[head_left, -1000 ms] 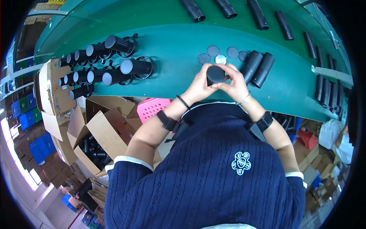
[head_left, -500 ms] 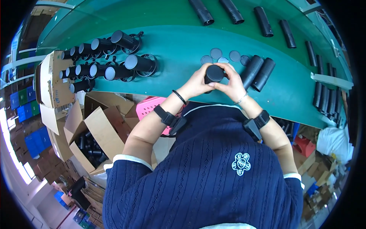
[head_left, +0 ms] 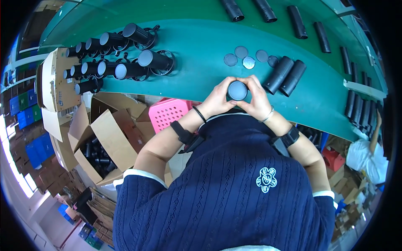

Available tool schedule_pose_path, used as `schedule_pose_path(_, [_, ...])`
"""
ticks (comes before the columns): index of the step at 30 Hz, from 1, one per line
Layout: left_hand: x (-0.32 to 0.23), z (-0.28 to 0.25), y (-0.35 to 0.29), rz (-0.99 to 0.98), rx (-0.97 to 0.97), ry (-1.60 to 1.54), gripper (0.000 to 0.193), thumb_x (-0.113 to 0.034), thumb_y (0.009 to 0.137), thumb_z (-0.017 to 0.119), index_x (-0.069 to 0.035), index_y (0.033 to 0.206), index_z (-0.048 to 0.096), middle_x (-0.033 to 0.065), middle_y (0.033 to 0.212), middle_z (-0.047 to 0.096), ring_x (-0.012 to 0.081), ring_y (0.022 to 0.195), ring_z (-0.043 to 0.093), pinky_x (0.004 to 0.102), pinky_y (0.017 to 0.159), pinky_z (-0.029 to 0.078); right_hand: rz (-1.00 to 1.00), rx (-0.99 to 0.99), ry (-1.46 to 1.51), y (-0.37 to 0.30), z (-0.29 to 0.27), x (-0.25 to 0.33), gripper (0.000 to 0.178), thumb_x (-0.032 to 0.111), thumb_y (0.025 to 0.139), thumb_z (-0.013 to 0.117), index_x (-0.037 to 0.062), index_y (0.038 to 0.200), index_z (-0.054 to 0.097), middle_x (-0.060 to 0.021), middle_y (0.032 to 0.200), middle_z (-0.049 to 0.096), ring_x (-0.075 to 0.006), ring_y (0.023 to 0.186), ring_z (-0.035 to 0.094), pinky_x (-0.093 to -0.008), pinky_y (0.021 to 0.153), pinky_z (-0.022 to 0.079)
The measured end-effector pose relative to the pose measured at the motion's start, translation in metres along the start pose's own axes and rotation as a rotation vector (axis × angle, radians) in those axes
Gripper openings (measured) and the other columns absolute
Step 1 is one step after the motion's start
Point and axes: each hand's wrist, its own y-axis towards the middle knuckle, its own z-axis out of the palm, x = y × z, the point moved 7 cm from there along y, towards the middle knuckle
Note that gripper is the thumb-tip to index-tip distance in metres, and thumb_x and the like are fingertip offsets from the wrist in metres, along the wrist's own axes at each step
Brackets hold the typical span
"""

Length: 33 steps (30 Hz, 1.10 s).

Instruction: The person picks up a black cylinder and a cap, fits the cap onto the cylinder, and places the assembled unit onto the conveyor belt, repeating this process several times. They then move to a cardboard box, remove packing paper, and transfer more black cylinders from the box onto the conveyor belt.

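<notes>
Close to the bench's near edge, my left hand (head_left: 218, 98) and my right hand (head_left: 258, 98) are both closed around one black cylinder (head_left: 238, 90). I see it end-on, with a round grey disc face turned up and a black rim around it. Fingers and thumbs wrap its sides from left and right, hiding its body. Just beyond the hands lie several loose round discs, among them a dark grey disc (head_left: 241, 52) and a shinier, paler disc (head_left: 248, 62). Two black tubes (head_left: 279, 74) lie side by side to the right of my right hand.
Rows of black cylinders with ring-shaped parts (head_left: 155, 60) stand on the green bench (head_left: 197, 46) at left. More black tubes (head_left: 297, 23) lie along the far side and right. Below left are an open carton (head_left: 109, 134) of black parts and a pink basket (head_left: 165, 115). Another person's arm (head_left: 376, 125) shows at far right.
The cylinder's upward face was plain black and now shows grey. Both hands have come slightly nearer to my body with it. Another person's arm has appeared at the far right.
</notes>
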Motion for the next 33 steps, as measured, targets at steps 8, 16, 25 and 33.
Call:
schedule_pose_path(8, [-0.005, 0.004, -0.004, -0.017, 0.061, -0.006, 0.063, -0.016, 0.073, 0.072, -0.001, 0.124, 0.039, 0.0183, 0.118, 0.051, 0.0331, 0.112, 0.053, 0.0389, 0.094, 0.043, 0.096, 0.094, 0.541, -0.015, 0.002, -0.011, 0.046, 0.002, 0.084, 0.059, 0.0022, 0.129, 0.047, -0.0097, 0.129, 0.038, -0.0214, 0.126, 0.040, -0.0362, 0.105, 0.036])
schedule_pose_path(16, [0.003, 0.008, 0.003, -0.177, 0.173, -0.259, 0.056, -0.020, 0.084, 0.061, -0.002, 0.131, 0.035, 0.0149, 0.123, 0.047, 0.0243, 0.119, 0.047, 0.0354, 0.099, 0.039, 0.144, 0.004, 0.684, -0.013, 0.001, -0.021, 0.039, -0.002, 0.087, 0.057, 0.0008, 0.125, 0.051, -0.0077, 0.125, 0.042, -0.0188, 0.120, 0.046, -0.0350, 0.102, 0.039])
schedule_pose_path(25, [-0.006, -0.005, 0.015, -0.013, 0.160, -0.028, 0.073, -0.021, 0.074, 0.076, -0.003, 0.129, 0.032, 0.0175, 0.121, 0.048, 0.0305, 0.118, 0.049, 0.0394, 0.097, 0.041, 0.015, 0.018, 0.429, -0.002, -0.008, -0.002, 0.063, 0.014, 0.074, 0.076, 0.0047, 0.131, 0.048, -0.0090, 0.122, 0.047, -0.0228, 0.117, 0.049, -0.0363, 0.099, 0.043])
schedule_pose_path(33, [-0.007, -0.003, 0.010, 0.036, 0.000, 0.091, 0.062, -0.011, 0.069, 0.075, -0.005, 0.121, 0.042, 0.0184, 0.114, 0.054, 0.0389, 0.106, 0.056, 0.0414, 0.087, 0.049, -0.137, -0.176, -0.074, -0.004, -0.009, 0.012, 0.069, 0.014, 0.064, 0.080, -0.0004, 0.124, 0.049, -0.0163, 0.110, 0.055, -0.0332, 0.105, 0.056, -0.0352, 0.090, 0.046])
